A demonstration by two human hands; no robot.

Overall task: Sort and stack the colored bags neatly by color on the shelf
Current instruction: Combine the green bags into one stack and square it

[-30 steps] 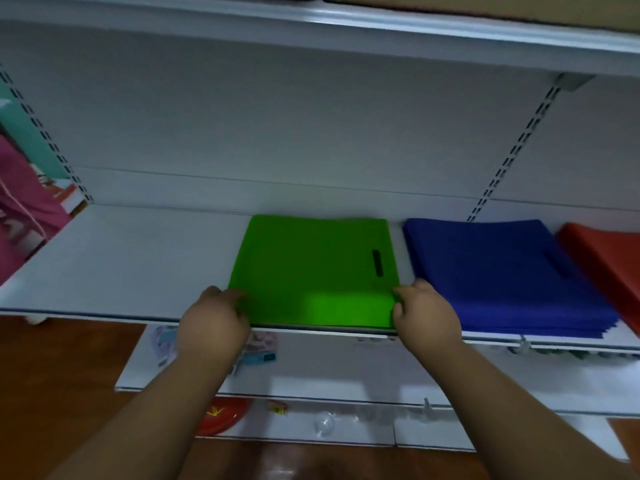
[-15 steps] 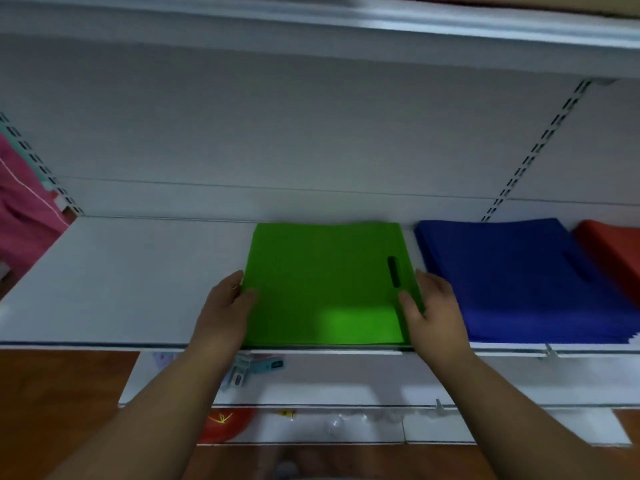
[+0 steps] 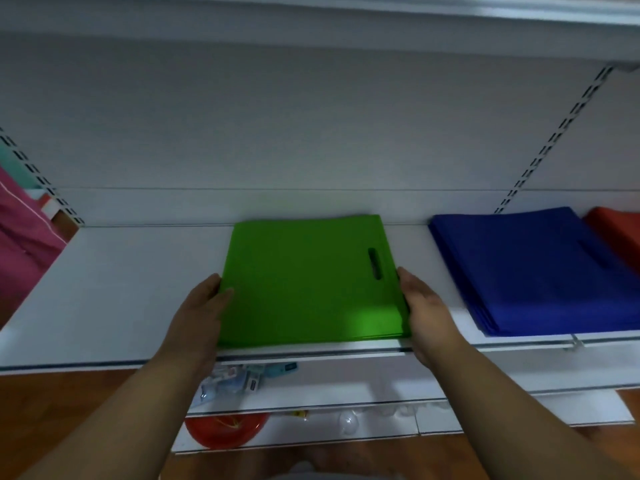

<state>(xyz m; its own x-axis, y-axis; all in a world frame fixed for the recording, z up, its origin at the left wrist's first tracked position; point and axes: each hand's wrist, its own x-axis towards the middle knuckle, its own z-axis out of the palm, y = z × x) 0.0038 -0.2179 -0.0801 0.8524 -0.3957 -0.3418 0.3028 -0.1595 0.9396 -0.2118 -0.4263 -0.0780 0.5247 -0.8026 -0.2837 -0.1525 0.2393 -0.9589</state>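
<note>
A person's two bare hands frame a flat stack of bright green fabric bags lying on a white metal store shelf, the stack's near edge just short of the shelf's front lip. The left hand rests against the stack's left edge with its fingers straight and its thumb lying on the green surface; the right hand presses flat against the right edge, fingers extended, curling round nothing. The stack is close to square, so no long axis can be told; its edges run roughly in line with the shelf front, and its slot-shaped cut-out handle sits near the right edge, the slot running from front to back. Just to the right, apart from the green stack, lies a stack of dark blue fabric bags, and beyond it, at the frame's edge, a stack of red-orange bags. Pink fabric hangs at far left. On lower shelves sit small packaged items and a red plastic bowl.
</note>
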